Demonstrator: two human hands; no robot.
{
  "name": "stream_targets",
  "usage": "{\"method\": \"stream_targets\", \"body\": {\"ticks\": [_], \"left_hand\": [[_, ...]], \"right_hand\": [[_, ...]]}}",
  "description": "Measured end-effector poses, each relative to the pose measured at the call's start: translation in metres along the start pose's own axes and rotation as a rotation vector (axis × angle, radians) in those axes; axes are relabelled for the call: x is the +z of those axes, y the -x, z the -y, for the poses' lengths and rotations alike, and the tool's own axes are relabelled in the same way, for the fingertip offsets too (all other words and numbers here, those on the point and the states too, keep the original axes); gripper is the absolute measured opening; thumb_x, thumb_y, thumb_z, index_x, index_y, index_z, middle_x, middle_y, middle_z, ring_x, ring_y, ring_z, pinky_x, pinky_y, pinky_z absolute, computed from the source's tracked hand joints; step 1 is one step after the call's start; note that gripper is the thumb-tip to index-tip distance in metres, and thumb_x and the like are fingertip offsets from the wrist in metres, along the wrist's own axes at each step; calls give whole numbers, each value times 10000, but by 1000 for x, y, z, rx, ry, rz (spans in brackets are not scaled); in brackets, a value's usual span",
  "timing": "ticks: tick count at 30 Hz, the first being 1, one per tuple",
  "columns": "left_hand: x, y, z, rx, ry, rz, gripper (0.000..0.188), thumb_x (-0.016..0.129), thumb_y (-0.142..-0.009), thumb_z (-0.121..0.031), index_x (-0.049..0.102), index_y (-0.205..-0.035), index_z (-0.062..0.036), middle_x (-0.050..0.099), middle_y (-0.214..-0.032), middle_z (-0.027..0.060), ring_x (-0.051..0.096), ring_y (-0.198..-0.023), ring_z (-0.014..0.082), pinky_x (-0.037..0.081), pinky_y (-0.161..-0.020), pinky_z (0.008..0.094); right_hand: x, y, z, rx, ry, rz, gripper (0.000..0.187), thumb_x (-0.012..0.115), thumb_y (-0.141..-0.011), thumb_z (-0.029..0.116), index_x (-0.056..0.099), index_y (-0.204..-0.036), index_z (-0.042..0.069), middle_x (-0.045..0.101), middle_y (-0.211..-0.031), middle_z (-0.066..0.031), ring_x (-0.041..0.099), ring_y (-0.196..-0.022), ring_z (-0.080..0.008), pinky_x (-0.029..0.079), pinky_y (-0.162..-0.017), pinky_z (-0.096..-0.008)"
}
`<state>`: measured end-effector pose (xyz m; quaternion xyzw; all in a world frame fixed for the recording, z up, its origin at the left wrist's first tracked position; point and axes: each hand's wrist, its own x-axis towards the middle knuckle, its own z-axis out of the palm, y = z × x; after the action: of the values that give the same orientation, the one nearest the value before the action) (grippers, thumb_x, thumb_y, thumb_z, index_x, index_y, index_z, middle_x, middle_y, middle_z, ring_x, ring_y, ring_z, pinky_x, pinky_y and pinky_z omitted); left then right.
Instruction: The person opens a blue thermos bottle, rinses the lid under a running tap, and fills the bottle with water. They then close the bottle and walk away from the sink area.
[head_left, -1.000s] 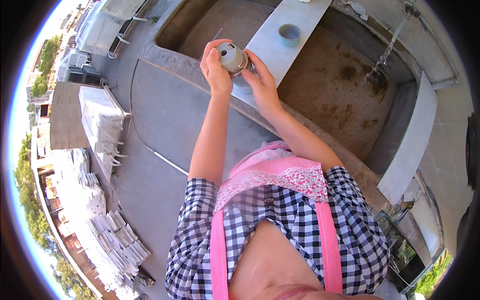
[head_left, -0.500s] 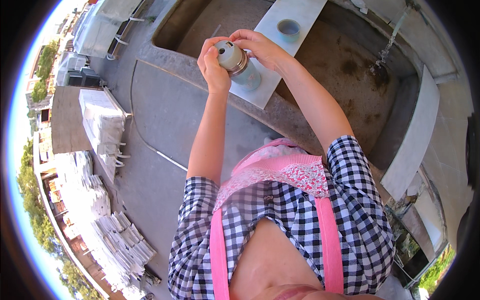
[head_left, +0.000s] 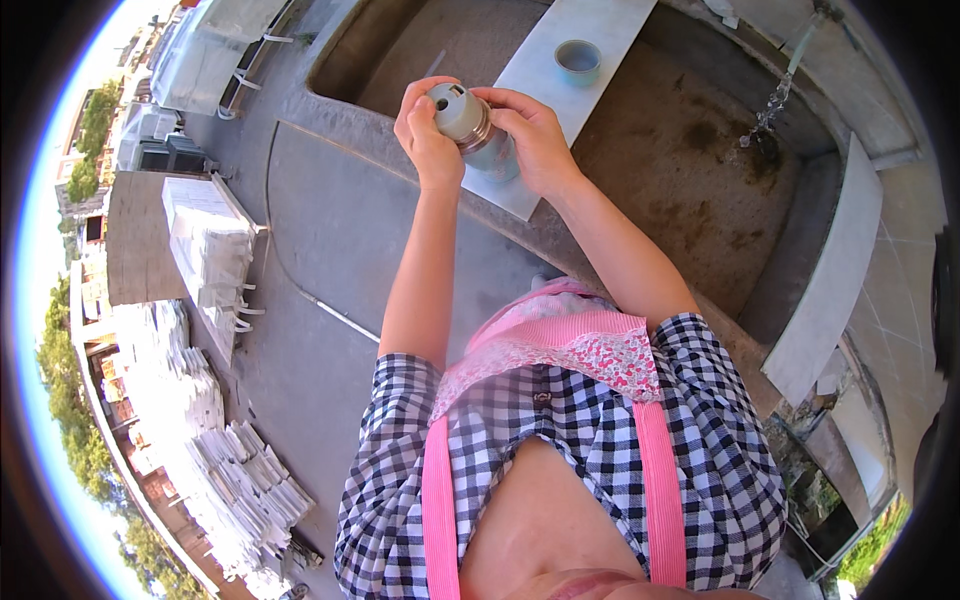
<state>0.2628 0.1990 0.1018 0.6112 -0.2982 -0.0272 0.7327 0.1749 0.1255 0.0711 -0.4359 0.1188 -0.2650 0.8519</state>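
A thermos flask [head_left: 494, 160] with a pale blue body and a metal neck stands near the close end of a white board [head_left: 530, 205]. My left hand [head_left: 430, 140] is closed round the left side of its grey stopper [head_left: 460, 112], thumb at the front. My right hand [head_left: 537, 140] grips the flask from the right at the neck and upper body, and it hides part of that side. Farther along the board sits a small pale blue cup [head_left: 578, 66], upright, with its opening upward.
The board lies across a stone sink [head_left: 680, 190]. Water [head_left: 770, 110] runs from a tap into its right basin. A long white slab [head_left: 825, 290] leans at the sink's right end. A hose [head_left: 330, 315] crosses the concrete floor, and stacked white slabs [head_left: 235, 480] stand at left.
My right hand has slid from the far side of the stopper down to the right side of the neck and body. My left hand keeps its hold.
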Motion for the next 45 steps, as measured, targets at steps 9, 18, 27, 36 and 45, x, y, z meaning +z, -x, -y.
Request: {"method": "stream_targets", "body": {"ticks": [9, 18, 27, 36, 45], "left_hand": [[-2, -3, 2, 1, 29, 49, 345, 355, -788, -220, 605, -821, 15, 598, -789, 84, 533, -767, 165, 425, -720, 286], [-6, -18, -2, -91, 93, 327, 427, 393, -761, -290, 615, -845, 66, 625, -812, 157, 608, -787, 231, 485, -741, 316], [-6, -37, 12, -9, 153, 505, 431, 409, -708, -295, 645, -756, 64, 606, -791, 147, 533, -851, 226, 422, -793, 315], [-5, -28, 4, 8, 70, 450, 470, 384, -814, -343, 650, -896, 36, 563, -1075, 115, 456, -1098, 230, 320, -969, 355], [26, 63, -23, -254, -9, -107, 530, 484, -932, -406, 355, -1290, -39, 499, -1155, 79, 462, -1086, 171, 367, -950, 338]], "right_hand": [[1, -41, 6, 132, -6, 90, 161, 552, -841, 119, 639, -936, 22, 626, -877, -49, 567, -803, -110, 466, -710, -260], [-1, 8, -7, -222, 108, -4, 285, 518, -810, 63, 580, -1082, 5, 612, -987, -41, 561, -917, -131, 436, -855, -262], [-8, -16, -9, -115, 102, -62, 189, 505, -860, 124, 586, -997, 24, 603, -941, -28, 536, -860, -95, 427, -757, -253], [-19, -56, 10, 264, 155, 190, 228, 516, -886, 201, 649, -936, 22, 634, -903, -21, 564, -824, -90, 449, -737, -253], [-14, -10, -5, -51, 108, -45, 274, 490, -909, 196, 633, -1023, -8, 632, -951, -43, 573, -885, -116, 443, -813, -257]]}}
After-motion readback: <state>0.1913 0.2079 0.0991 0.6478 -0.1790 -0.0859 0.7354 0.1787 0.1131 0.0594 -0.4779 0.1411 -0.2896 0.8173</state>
